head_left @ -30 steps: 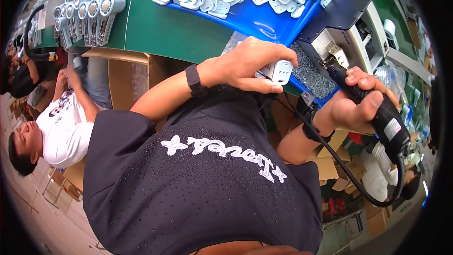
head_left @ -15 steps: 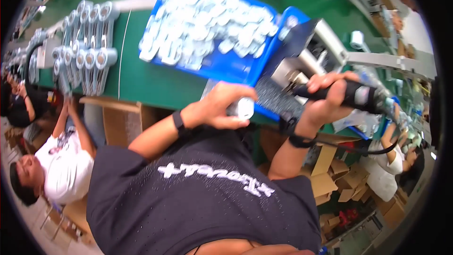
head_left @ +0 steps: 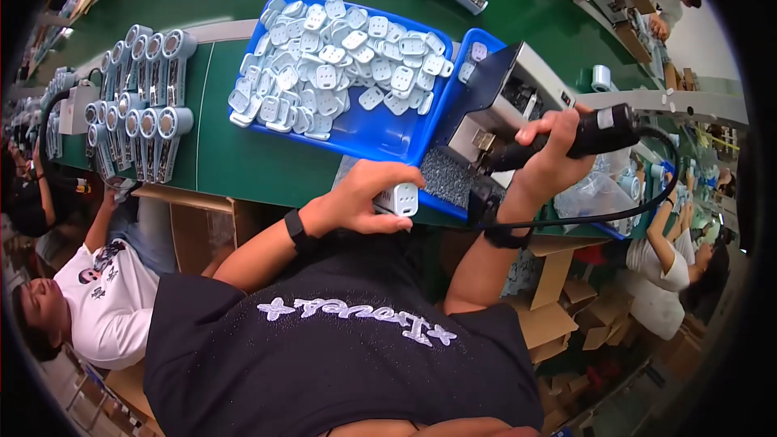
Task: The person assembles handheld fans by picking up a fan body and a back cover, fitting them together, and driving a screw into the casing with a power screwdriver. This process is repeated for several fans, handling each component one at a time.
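Observation:
My left hand (head_left: 364,194) is closed around a white plastic housing (head_left: 401,200), its end with small holes facing up between thumb and fingers. My right hand (head_left: 554,154) grips a black electric screwdriver (head_left: 599,131), which lies nearly level with its tip pointing left. That tip is close to the brass-coloured outlet of a metal screw feeder (head_left: 502,113); whether they touch I cannot tell. Beyond my left hand stands a blue tray (head_left: 388,142) heaped with small pale-blue plastic covers (head_left: 326,77).
Between my hands sits a blue bin of small grey screws (head_left: 449,176). Rows of pale-blue handled units (head_left: 150,125) stand at the left on the green table (head_left: 222,146). The screwdriver's black cable (head_left: 676,166) loops at the right. Co-workers sit on both sides.
The whole view has shifted slightly. My right hand holds the screwdriver at a steeper slant, its tip still by the feeder. The housing in my left hand shows its holed end more clearly.

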Motion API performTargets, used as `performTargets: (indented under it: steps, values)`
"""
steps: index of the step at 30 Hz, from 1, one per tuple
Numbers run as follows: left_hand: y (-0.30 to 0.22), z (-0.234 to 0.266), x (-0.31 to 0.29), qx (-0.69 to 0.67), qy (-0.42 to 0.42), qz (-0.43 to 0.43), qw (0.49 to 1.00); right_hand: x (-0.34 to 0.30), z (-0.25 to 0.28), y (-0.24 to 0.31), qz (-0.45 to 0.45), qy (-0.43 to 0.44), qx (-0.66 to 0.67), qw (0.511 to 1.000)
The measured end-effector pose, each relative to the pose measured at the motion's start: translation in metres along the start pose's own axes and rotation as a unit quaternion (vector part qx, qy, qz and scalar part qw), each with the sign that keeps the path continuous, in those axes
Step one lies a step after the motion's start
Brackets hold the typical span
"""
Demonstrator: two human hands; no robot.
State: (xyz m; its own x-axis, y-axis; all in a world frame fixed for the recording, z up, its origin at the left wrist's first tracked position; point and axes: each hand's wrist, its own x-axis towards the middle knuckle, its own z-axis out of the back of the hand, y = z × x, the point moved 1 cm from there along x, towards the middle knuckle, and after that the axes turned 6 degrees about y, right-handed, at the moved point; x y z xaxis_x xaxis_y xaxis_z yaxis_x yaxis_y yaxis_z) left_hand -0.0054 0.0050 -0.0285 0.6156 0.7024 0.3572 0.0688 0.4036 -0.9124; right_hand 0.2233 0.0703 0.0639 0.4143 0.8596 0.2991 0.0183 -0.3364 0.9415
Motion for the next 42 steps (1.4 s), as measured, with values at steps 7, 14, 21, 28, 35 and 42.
performTargets:
  steps: [7,14,21,28,35,42]
  values:
    - [-0.002,0.001,-0.001,0.005,-0.007,-0.016,1.0,-0.035,-0.01,0.004,0.078,0.01,-0.004,0.997]
    - [-0.004,-0.002,-0.001,0.013,-0.008,-0.011,1.0,-0.045,-0.006,0.001,0.159,-0.002,0.017,0.987]
    - [0.009,0.002,-0.007,-0.006,-0.007,0.005,1.0,0.006,0.011,0.025,0.015,-0.012,0.069,0.997]
    - [0.005,-0.004,-0.012,-0.008,-0.015,-0.012,1.0,-0.037,-0.004,0.026,0.207,-0.004,0.011,0.978]
    - [0.008,0.0,-0.007,0.011,-0.028,-0.027,0.999,-0.04,0.006,0.017,0.144,0.026,0.056,0.988]
    - [0.0,-0.002,-0.009,0.001,-0.026,-0.023,0.999,-0.046,0.003,0.009,0.107,0.048,-0.044,0.992]
